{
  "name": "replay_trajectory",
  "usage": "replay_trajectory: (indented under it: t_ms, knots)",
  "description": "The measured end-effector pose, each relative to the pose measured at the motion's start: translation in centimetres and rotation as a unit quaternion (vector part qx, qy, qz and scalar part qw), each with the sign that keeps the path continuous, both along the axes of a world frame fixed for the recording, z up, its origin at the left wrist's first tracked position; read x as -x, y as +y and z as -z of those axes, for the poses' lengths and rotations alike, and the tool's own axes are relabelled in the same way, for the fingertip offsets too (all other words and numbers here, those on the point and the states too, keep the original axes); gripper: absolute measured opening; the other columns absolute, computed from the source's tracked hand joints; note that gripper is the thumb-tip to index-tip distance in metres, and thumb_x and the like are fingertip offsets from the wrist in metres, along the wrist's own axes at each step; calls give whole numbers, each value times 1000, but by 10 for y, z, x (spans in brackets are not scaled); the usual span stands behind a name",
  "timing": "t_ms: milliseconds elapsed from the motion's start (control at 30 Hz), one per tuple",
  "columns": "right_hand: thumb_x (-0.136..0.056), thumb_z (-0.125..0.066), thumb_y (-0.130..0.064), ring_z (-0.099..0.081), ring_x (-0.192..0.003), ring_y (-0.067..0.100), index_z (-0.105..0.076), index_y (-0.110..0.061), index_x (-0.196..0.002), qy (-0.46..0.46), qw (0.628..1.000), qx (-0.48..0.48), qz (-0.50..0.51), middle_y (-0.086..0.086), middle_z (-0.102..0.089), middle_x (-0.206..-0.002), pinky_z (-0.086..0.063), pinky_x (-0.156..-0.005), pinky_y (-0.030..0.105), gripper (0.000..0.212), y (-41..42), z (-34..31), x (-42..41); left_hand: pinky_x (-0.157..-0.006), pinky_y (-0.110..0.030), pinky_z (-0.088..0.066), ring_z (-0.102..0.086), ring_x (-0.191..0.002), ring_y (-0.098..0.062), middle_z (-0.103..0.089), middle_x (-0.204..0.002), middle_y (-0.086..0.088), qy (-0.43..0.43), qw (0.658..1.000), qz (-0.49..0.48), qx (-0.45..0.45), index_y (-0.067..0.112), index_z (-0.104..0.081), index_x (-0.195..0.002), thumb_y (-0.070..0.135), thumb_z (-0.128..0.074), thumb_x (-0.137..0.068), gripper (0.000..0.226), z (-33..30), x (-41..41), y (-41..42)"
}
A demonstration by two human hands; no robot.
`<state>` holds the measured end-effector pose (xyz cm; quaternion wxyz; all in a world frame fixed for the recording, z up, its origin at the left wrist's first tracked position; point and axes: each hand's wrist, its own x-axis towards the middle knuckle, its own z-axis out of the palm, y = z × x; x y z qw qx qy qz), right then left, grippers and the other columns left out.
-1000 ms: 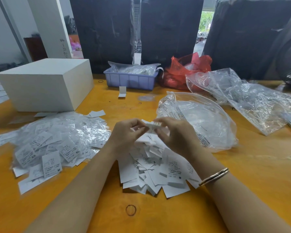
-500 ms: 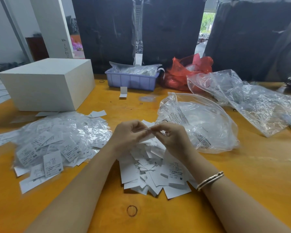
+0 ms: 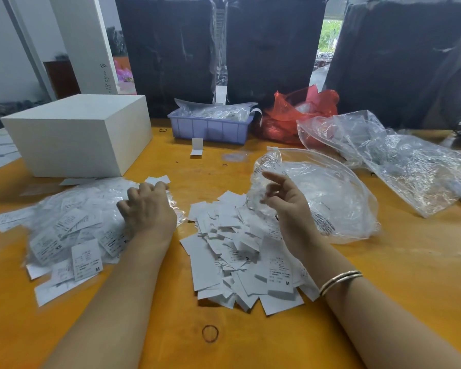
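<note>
While your left hand (image 3: 148,211) rests on the bagged labels (image 3: 64,230), its fingers (image 3: 144,189) curled under so their hold cannot be told, the head view shows your right hand (image 3: 290,206) raised, fingers loosely spread and empty; the loose labels (image 3: 218,262) lie on the surface (image 3: 383,275) just below it, nearer that hand

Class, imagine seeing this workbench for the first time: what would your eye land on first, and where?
Two heaps of white labels on the orange table strike first: the loose heap in the middle, the plastic-wrapped heap at the left. The left hand rests on the plastic-wrapped heap; the right hand hovers before a big clear bag. A red bag stands out at the back.
</note>
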<state>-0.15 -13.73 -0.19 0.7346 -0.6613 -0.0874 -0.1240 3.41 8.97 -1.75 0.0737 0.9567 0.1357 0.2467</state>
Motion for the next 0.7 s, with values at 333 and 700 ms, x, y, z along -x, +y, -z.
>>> replay_trajectory:
  t_ms: [333,700]
  knots:
    - [-80,-64,4,-62,-88,21,-65,-20,-100,12,997,-56,-50,-4,-58,-77,-48,-82,26,31,6,2,0,-67,-4,-41,-53,-89,19,-59,-97,25,77,813,447,365,31,-63,-107,55,-54,-76,40,-15,20,-52]
    - [-84,-64,-13,-52,-71,4,-62,-22,-93,-144,908,391,26,-5,-59,-84,-42,-66,17,13,-11,6,-2,-71,-14,-51,-68,-79,-7,-73,-81,-2,-10,729,371,576,13,-61,-85,15,-69,-81,10,-17,19,-55]
